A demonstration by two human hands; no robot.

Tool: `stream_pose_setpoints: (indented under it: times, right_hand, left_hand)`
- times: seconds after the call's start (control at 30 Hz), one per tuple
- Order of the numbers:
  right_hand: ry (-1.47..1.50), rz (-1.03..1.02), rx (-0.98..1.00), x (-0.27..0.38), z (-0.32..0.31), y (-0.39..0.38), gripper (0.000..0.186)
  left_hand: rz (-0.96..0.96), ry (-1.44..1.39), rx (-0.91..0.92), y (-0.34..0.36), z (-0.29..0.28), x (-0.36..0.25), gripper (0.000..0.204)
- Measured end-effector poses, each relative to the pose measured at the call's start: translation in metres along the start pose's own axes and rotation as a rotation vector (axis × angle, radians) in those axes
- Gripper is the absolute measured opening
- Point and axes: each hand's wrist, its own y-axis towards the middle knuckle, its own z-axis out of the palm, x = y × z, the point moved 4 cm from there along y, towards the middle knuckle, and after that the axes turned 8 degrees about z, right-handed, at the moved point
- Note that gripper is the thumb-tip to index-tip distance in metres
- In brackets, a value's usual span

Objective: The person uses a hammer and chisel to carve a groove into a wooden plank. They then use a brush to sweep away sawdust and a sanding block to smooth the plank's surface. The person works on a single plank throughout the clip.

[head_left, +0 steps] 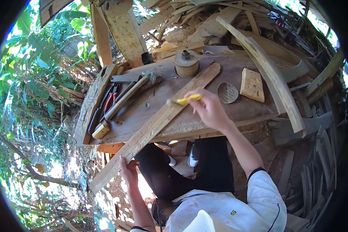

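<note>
A long wooden plank [158, 123] lies slantwise across the workbench, its near left end sticking out past the bench edge. My left hand [130, 172] grips that overhanging end along its edge, thumb on top. In my right hand [208, 110] is a small yellow-handled brush [185, 99], held over the middle of the plank. Its pale tip is at or just above the wood; contact is hard to tell. Right of the plank are a round shallow dish [227, 93] and a wooden block [252, 85]. Behind it stands a round lidded pot [186, 65].
On the bench's left lie red-handled pliers [110, 101] and a long wooden-handled tool [127, 97]. A long curved wood strip [266, 71] slants along the right side. Scrap wood [205, 27] is heaped behind the workbench [243, 110]. Plants grow at left.
</note>
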Motion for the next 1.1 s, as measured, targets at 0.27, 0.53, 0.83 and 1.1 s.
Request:
stream_pose_setpoints:
  times: [0.27,0.53,0.83,1.1]
  right_hand:
    - [-0.321,-0.288,-0.056,0.033,0.010,-0.011,0.014]
    - [-0.414,-0.026,-0.294,-0.006,-0.042,0.014,0.018]
    - [-0.200,0.155,-0.172,-0.011,-0.059,0.021,0.024]
    - [-0.271,0.077,0.033,0.016,-0.042,0.026,0.019]
  left_hand:
    - [-0.043,0.010,-0.020,0.004,-0.005,0.003,0.043]
    - [-0.026,-0.025,0.042,0.007,-0.019,0.002,0.035]
    - [-0.017,0.017,-0.139,-0.003,-0.066,-0.026,0.034]
    - [-0.013,0.026,-0.195,-0.008,-0.067,-0.023,0.030]
